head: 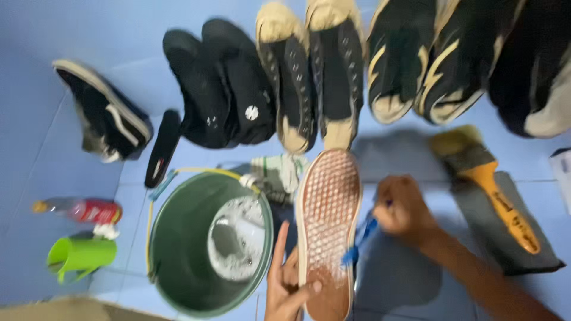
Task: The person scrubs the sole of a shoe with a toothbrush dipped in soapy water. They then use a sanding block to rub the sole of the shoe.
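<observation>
- The shoe (pixel 328 226) you're working on lies sole up just right of the bucket, its long axis running away from you, heel end near you and toe toward the row of shoes.
- Your left hand (pixel 286 284) has its grip closed on the heel end, thumb on the sole.
- Your right hand (pixel 402 209) is wrapped around a blue brush (pixel 358 242), bristles at the sole's right edge.
- The green bucket (pixel 178 238) holds soapy water.
- A wide paintbrush (pixel 485 178) lies on a grey cloth (pixel 505 249), right.

Shoe (pixel 328 226) sole-up betw. both hands, bucket (pixel 208 249) just left of it. Cup (pixel 80 257) & bottle (pixel 80 209) further left. Big brush (pixel 485 178) on cloth (pixel 505 232) at right. Row of shoes (pixel 333 71) behind.
</observation>
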